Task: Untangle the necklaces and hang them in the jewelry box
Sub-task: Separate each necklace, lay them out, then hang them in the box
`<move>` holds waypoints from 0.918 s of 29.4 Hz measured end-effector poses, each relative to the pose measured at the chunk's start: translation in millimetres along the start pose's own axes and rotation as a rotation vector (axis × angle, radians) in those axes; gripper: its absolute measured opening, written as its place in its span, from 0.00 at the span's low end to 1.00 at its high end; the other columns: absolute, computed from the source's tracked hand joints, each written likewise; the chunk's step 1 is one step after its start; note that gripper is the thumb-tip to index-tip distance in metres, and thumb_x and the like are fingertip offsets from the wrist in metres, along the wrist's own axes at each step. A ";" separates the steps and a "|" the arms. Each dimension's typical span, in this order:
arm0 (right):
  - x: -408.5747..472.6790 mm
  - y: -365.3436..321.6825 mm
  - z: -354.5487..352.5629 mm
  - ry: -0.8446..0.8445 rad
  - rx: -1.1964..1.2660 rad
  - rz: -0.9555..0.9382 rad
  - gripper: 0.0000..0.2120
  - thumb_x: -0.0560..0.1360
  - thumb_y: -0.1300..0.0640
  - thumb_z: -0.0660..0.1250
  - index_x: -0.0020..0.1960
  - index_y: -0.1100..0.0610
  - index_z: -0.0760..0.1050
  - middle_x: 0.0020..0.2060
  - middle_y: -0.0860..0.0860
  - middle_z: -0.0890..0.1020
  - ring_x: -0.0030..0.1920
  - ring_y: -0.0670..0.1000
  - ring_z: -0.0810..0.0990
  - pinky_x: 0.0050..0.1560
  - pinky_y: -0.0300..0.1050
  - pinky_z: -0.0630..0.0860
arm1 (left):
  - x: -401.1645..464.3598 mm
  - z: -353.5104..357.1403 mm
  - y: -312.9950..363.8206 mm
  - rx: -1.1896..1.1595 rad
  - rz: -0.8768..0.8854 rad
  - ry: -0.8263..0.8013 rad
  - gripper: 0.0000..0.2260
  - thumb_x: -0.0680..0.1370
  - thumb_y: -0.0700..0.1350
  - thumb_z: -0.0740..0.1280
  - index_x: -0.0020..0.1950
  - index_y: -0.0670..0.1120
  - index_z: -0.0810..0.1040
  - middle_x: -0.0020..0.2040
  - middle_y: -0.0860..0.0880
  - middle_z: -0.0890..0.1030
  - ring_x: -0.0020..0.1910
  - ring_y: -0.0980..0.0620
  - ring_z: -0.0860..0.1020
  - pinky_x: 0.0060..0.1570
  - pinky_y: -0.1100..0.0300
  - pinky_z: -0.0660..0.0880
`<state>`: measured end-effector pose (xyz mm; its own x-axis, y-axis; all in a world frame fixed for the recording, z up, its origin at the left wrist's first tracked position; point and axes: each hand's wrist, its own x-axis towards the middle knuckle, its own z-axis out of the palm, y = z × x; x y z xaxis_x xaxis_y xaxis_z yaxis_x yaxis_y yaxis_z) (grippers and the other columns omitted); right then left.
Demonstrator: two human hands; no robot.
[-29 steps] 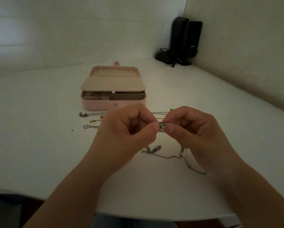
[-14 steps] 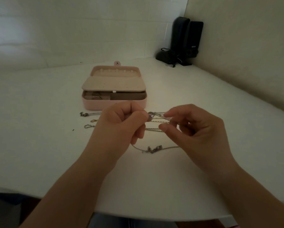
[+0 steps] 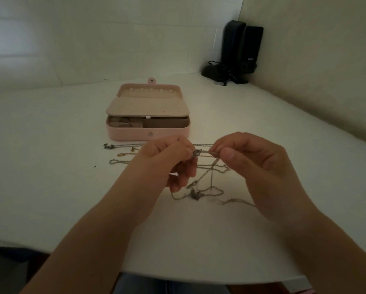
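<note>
Pulled apart since a second ago, with a short run of chain now stretched between. Left fingers point(image 3: 186, 148) pinched on a small pendant point(image 3: 196, 153); right fingers point(image 3: 226, 154) pinched on the chain just beside it. Below the grip, more chain trailing down to a blurred knot of necklaces point(image 3: 196, 193) on the table point(image 3: 50, 198), nearer than the jewelry box point(image 3: 148, 132). Just in front of the box, to the left hand's point(image 3: 163, 164) side, several loose chain ends point(image 3: 119, 154) lying flat. Box open, hooks point(image 3: 150, 90) in the lid apparently bare. By the look of it, early going: tangle unresolved, nothing hung yet. Right hand point(image 3: 262, 166) raised.
</note>
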<state>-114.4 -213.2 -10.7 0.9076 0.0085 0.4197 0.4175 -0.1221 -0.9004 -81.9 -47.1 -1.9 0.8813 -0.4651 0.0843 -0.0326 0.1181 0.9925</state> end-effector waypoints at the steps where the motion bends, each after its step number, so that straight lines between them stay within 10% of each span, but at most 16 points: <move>1: 0.6 1.0 -0.5 -0.005 0.045 0.023 0.06 0.67 0.53 0.68 0.38 0.56 0.80 0.34 0.50 0.82 0.37 0.45 0.79 0.41 0.34 0.74 | 0.3 0.0 -0.3 -0.002 -0.006 0.006 0.10 0.66 0.43 0.59 0.26 0.51 0.74 0.25 0.52 0.75 0.21 0.57 0.68 0.19 0.68 0.63; 27: 1.2 3.9 0.7 -0.208 0.246 0.200 0.04 0.67 0.53 0.67 0.41 0.51 0.78 0.36 0.51 0.83 0.40 0.50 0.81 0.48 0.43 0.77 | 2.4 2.1 -4.3 0.111 0.027 -0.007 0.09 0.67 0.43 0.61 0.26 0.50 0.73 0.21 0.53 0.69 0.19 0.58 0.63 0.20 0.69 0.60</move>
<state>-111.7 -213.0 -13.8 0.9512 0.2134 0.2230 0.2058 0.0996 -0.9735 -80.7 -50.6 -5.8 0.8761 -0.4691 0.1109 -0.1082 0.0328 0.9936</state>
